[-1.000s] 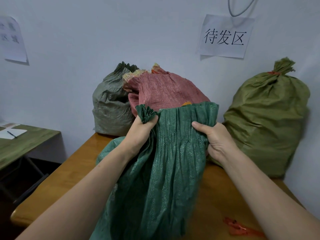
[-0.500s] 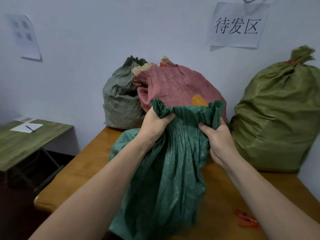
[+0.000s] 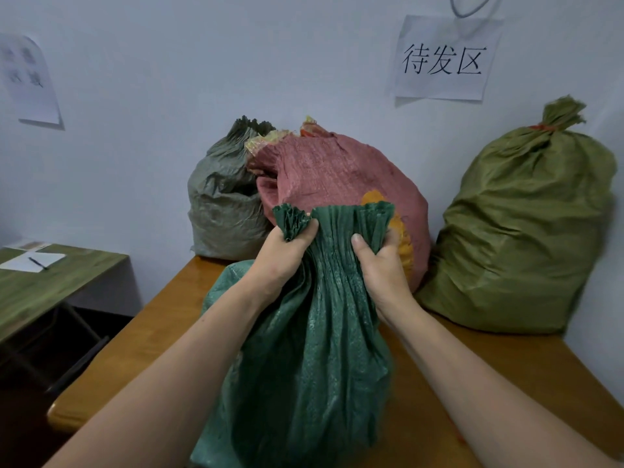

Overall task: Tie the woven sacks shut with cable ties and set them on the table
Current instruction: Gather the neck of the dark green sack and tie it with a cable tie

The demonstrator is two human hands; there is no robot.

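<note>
I am counting four sacks: one dark green woven plastic sack (image 3: 314,366) nearest, one grey-green crumpled woven sack (image 3: 223,204) far left, one faded red woven sack (image 3: 337,173) far centre and one olive green bulging woven sack (image 3: 526,231) far right. I am seeing two tables, an orange-brown wooden table (image 3: 141,349) and a green-topped table (image 3: 50,285) on the left. Two papers are hanging on the wall: a white lettered paper sign (image 3: 442,59) right, a blurred white paper sheet (image 3: 28,79) left. I am counting two hands, the left hand (image 3: 283,251) and the right hand (image 3: 378,265), and one black pen (image 3: 37,263).
</note>
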